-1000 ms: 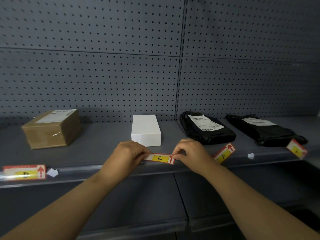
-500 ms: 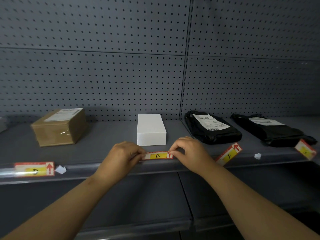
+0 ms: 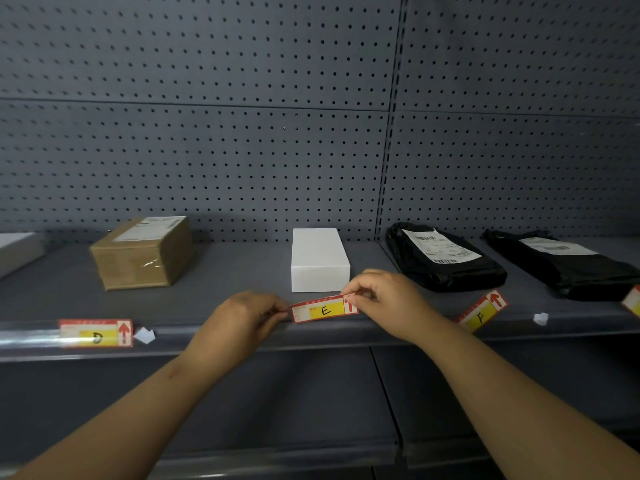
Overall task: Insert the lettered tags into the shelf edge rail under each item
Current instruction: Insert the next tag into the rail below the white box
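Observation:
The red and yellow tag E (image 3: 323, 309) is pinched at both ends, my left hand (image 3: 242, 315) on its left end and my right hand (image 3: 388, 299) on its right end. It is held slightly tilted just above the shelf edge rail (image 3: 311, 336), in front of the white box (image 3: 318, 259). Tag D (image 3: 96, 333) sits in the rail under the brown cardboard box (image 3: 143, 252). Tag F (image 3: 482, 312) lies tilted on the shelf in front of a black bag (image 3: 443, 258). Another tag (image 3: 633, 301) shows at the right edge by the second black bag (image 3: 568, 265).
Small white paper scraps lie by tag D (image 3: 144, 335) and right of tag F (image 3: 540, 318). A grey box (image 3: 17, 252) is cut off at the far left. Grey pegboard (image 3: 242, 133) backs the shelf, and a lower shelf (image 3: 277, 452) is below.
Both hands have lifted tag E a little and tilted its right end upward. The view has shifted slightly left, so items sit further right in frame.

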